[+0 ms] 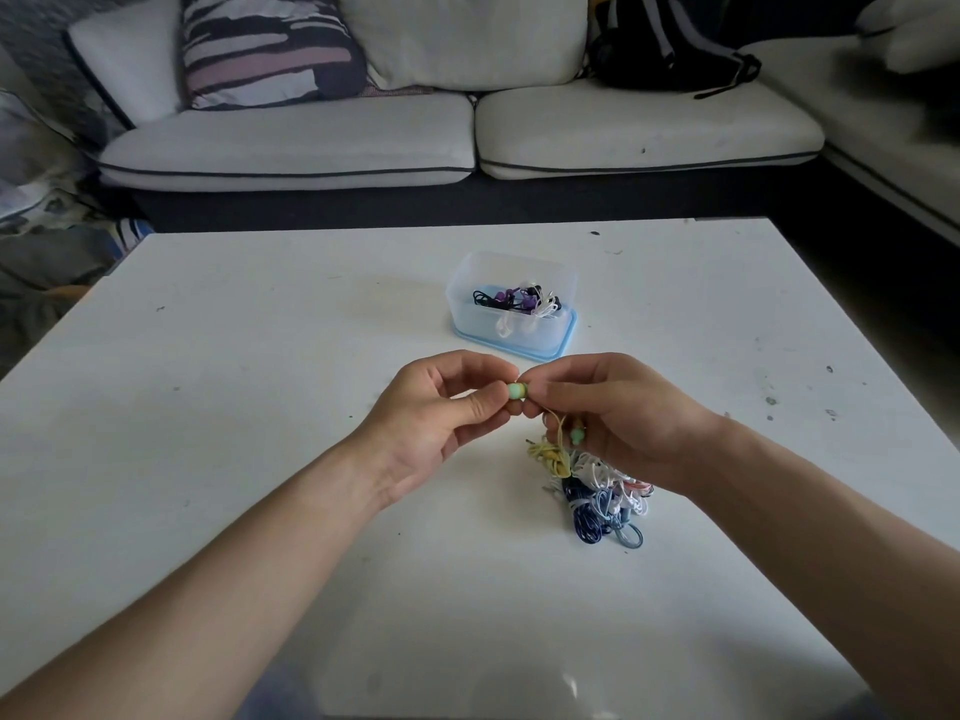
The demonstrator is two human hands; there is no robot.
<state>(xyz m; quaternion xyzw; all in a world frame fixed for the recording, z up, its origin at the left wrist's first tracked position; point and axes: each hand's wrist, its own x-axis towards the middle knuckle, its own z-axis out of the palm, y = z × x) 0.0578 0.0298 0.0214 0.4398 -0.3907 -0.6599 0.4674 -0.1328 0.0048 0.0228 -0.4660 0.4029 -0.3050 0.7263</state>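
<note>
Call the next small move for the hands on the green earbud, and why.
Probably lift both hands to draw the yellow cord clear: left hand and right hand pinch the green earbud, and the cord's bundle lies against the tangled pile.

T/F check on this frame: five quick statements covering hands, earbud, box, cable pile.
1. The left hand and the right hand both pinch the green earbud. True.
2. The clear box is empty. False: it holds black, purple and white earphones.
3. A pile of tangled cables lies on the table under the right hand. True.
4. The cord hanging below the green earbud is red. False: it is yellow.
5. The clear box stands nearer the person than the hands. False: it stands beyond them, toward the sofa.
</note>
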